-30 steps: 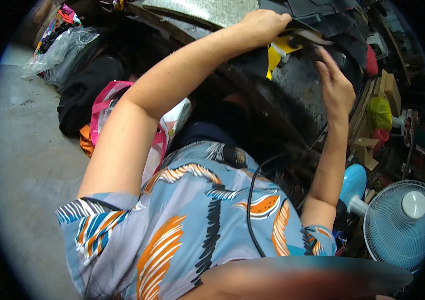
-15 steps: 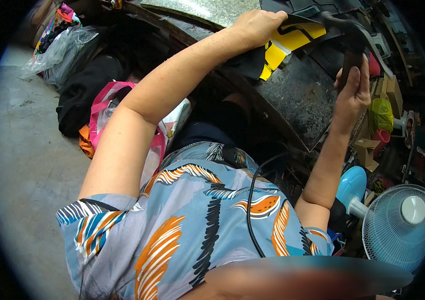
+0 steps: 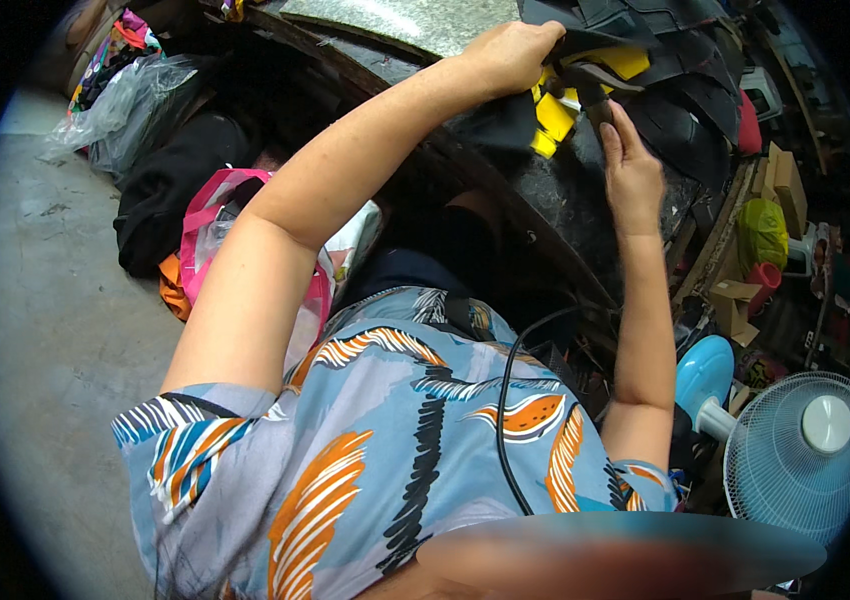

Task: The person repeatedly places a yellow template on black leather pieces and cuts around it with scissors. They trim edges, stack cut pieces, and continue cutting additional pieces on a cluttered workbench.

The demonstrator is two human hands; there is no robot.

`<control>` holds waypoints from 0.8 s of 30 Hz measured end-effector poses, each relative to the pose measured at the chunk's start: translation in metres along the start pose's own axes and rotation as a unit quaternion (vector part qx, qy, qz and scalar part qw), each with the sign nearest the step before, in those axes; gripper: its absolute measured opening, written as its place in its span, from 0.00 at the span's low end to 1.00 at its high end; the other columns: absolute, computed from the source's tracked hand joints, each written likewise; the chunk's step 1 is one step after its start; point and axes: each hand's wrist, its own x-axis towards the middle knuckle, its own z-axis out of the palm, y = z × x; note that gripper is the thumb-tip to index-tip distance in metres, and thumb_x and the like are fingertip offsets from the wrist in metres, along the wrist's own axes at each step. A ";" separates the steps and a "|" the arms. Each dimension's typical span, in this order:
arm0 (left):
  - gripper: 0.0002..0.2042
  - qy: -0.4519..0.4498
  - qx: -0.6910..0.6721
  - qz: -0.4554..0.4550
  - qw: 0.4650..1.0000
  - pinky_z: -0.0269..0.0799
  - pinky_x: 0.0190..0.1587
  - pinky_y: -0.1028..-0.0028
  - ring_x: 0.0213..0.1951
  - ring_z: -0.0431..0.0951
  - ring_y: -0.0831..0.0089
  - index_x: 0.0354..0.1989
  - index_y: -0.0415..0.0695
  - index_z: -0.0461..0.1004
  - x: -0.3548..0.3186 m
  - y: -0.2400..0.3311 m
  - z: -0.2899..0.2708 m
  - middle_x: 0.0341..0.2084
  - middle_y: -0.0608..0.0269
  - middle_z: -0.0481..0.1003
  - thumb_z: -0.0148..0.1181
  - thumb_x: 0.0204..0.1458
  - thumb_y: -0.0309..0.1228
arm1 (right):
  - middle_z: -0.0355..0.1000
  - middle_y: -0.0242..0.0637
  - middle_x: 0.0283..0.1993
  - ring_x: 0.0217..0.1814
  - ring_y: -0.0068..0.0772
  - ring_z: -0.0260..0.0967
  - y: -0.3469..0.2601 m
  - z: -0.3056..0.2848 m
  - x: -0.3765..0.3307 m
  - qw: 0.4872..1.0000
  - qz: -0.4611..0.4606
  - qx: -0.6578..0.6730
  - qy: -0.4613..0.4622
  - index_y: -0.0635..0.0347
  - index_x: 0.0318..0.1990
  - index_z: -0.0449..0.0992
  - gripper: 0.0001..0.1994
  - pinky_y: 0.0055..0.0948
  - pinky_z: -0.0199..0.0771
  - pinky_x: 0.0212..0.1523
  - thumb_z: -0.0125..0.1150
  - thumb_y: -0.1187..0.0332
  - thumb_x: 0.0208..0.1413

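Note:
My left hand (image 3: 517,58) is closed at the far side of the worktop (image 3: 585,200), its fingers pinching the edge of a dark flat piece (image 3: 585,42). Beside these fingers lie yellow pieces (image 3: 555,118) with black and white parts. In my right hand (image 3: 635,180) is a tool with a dark handle (image 3: 597,108) and a curved grey metal head (image 3: 600,76). That head is over the yellow pieces, close to my left fingers. Whether it touches them I cannot tell.
Black sheet pieces (image 3: 685,110) are heaped at the far right of the worktop. A grey slab (image 3: 405,22) lies left of them. To my right stands a fan (image 3: 795,450); to my left are a pink-edged bag (image 3: 207,215) and a clear plastic bag (image 3: 140,100).
My right hand has swung left with the tool, bringing its metal head over the yellow pieces. My left hand has hardly moved. More of the black pieces at the right now shows.

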 end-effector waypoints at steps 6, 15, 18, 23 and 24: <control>0.14 -0.006 0.004 -0.022 1.000 0.76 0.45 0.56 0.43 0.79 0.49 0.46 0.42 0.70 0.001 -0.003 0.006 0.38 0.45 0.79 0.59 0.50 0.26 | 0.79 0.45 0.34 0.33 0.41 0.79 0.011 -0.003 0.005 0.995 -0.026 0.085 0.043 0.36 0.58 0.76 0.18 0.35 0.77 0.31 0.55 0.49 0.63; 0.15 -0.010 0.003 -0.009 1.000 0.76 0.43 0.56 0.42 0.79 0.47 0.47 0.41 0.69 -0.002 -0.003 0.002 0.35 0.44 0.79 0.59 0.50 0.26 | 0.78 0.45 0.31 0.38 0.49 0.77 -0.001 0.003 0.005 1.000 -0.022 0.007 -0.008 0.28 0.56 0.76 0.18 0.40 0.76 0.38 0.53 0.44 0.61; 0.13 0.018 0.030 -0.008 0.999 0.77 0.41 0.56 0.41 0.80 0.48 0.46 0.42 0.69 -0.006 0.001 -0.008 0.34 0.45 0.79 0.58 0.51 0.25 | 0.80 0.40 0.35 0.33 0.34 0.79 0.011 -0.006 0.005 0.981 -0.093 0.121 0.120 0.33 0.56 0.77 0.18 0.33 0.76 0.35 0.55 0.47 0.62; 0.12 0.037 0.114 0.026 0.992 0.79 0.38 0.59 0.39 0.82 0.53 0.46 0.44 0.70 -0.009 0.017 -0.016 0.35 0.50 0.80 0.57 0.53 0.25 | 0.80 0.40 0.37 0.31 0.35 0.76 0.011 -0.002 -0.008 0.989 -0.050 0.110 0.079 0.42 0.60 0.73 0.20 0.32 0.75 0.35 0.52 0.51 0.65; 0.12 0.037 0.132 0.036 0.990 0.79 0.38 0.60 0.39 0.82 0.54 0.46 0.45 0.70 -0.009 0.022 -0.016 0.35 0.51 0.80 0.57 0.54 0.26 | 0.79 0.45 0.35 0.33 0.44 0.79 0.009 -0.004 -0.008 1.000 0.014 0.016 0.009 0.33 0.59 0.74 0.19 0.38 0.77 0.34 0.50 0.46 0.64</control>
